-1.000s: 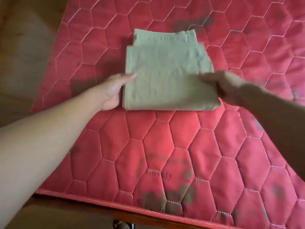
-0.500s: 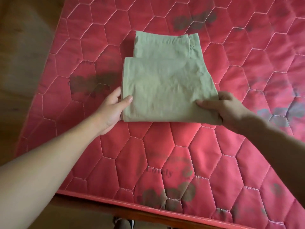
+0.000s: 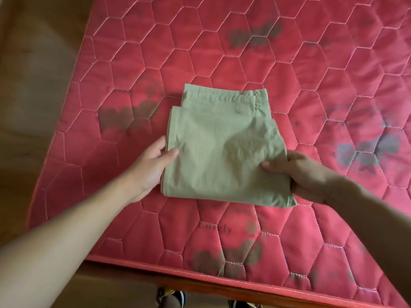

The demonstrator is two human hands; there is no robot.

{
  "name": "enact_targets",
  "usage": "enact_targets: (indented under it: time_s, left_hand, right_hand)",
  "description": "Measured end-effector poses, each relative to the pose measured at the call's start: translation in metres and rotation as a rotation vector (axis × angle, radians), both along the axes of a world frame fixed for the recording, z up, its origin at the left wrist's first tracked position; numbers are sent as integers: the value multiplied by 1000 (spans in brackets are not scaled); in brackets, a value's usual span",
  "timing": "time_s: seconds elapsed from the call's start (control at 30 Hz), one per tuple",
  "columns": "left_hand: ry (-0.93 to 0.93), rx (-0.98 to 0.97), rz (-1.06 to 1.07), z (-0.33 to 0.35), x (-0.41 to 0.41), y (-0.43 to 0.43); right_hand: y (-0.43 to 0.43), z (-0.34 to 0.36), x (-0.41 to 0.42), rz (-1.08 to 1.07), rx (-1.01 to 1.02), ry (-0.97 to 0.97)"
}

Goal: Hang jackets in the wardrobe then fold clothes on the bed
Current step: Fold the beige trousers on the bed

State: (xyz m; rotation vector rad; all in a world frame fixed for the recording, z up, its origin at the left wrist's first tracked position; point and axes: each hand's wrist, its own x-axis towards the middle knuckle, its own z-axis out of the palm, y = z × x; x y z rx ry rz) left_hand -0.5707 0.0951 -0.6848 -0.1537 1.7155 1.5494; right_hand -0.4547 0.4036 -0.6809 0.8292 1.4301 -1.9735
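Observation:
A folded pale green garment (image 3: 224,150) lies in a neat rectangle on the red quilted mattress (image 3: 222,58). My left hand (image 3: 151,165) holds its left edge, thumb on top and fingers slipped under the fabric. My right hand (image 3: 304,174) grips the right near corner, thumb on top and fingers curled beneath. The waistband end of the garment points away from me.
The mattress's near edge (image 3: 200,271) sits on a wooden bed frame (image 3: 222,287), and its left edge borders brown floor (image 3: 37,85). My feet in sandals (image 3: 171,295) show below the frame. Dark flower prints dot the mattress.
The garment has come toward me and both hands have closed on its sides: the left hand went from lying beside it to holding its edge, the right now grips the corner.

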Motion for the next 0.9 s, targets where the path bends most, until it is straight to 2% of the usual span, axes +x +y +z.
enact_targets:
  time_s: [0.13,0.27,0.37,0.5,0.67,0.83,0.9]
  left_hand:
    - [79,36,-18,4,-48,22]
    - [61,-108,-96,-17,-73,38]
    - [38,-104,-81,-22,-80,42]
    - [91,-54,-29,-20,-85,44]
    - [146,-161,3,-30,-85,54]
    - [267,-106,60,-25,-98,68]
    - [359,-213,40,-32,-105,72]
  right_hand:
    - [16,6,-33,-77,128,89]
    - [12,-28,-52,-125,292,-34]
    - [9,-38,-54,-176,353,-74]
    - [11,-33,-58,-217,389,30]
    - [1,-39,-60,-189,556,29]
    - [0,-36,-67,-236,712,192]
    - [3,-41,-71,-201,758,181]
